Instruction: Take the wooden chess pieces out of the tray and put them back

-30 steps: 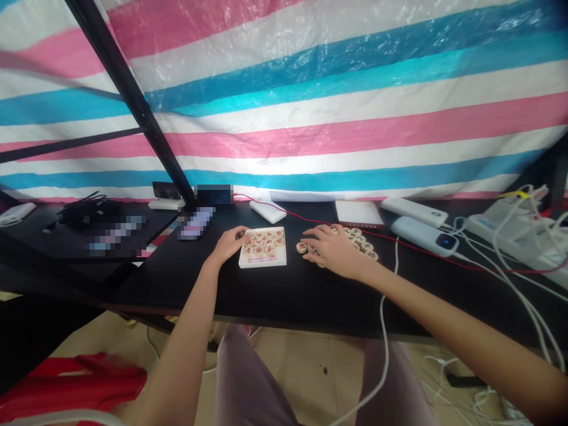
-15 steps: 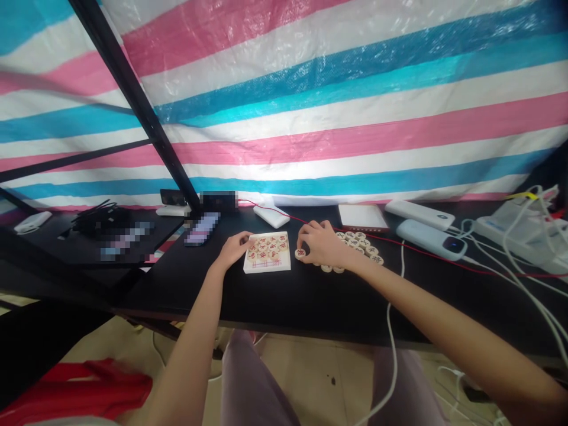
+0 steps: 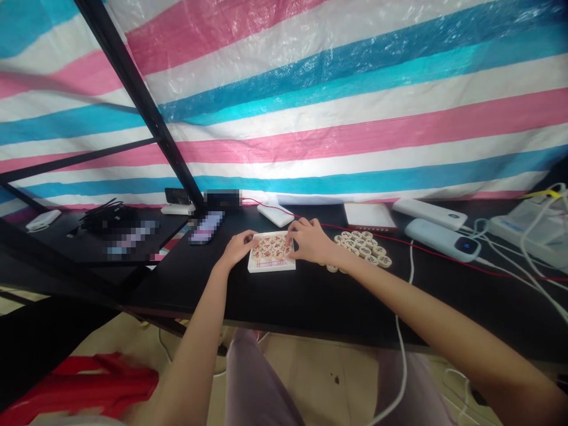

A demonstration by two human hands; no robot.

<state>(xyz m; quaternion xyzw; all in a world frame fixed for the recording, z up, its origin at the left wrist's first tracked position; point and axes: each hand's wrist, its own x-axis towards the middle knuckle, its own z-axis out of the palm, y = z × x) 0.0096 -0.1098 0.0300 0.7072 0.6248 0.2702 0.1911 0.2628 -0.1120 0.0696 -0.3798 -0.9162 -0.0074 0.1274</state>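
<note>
A small white box (image 3: pixel 284 265) holds several round Chinese chess pieces (image 3: pixel 267 248) with red characters, packed in rows. My left hand (image 3: pixel 237 248) grips the box's left side, its fingers curled at the upper left corner. Over the right end of the box, my right hand (image 3: pixel 313 242) pinches a red-marked chess piece (image 3: pixel 288 250) between thumb and fingers. Whether that piece rests on the box floor I cannot tell. More chess pieces (image 3: pixel 365 250), dark-marked where they can be read, lie grouped on the black table right of my right hand, which partly hides them.
Behind the loose pieces lies a shallow box lid (image 3: pixel 369 216). Two power banks (image 3: pixel 442 239) with white cables sit to the right, and a red cable (image 3: pixel 408 242) crosses the table. A phone (image 3: pixel 206 228) and a white object (image 3: pixel 275 214) lie toward the back left.
My right hand has moved left, carrying the red-marked chess piece from the table beside the box to the box's right end. My left hand stays on the box. The view has shifted slightly.
</note>
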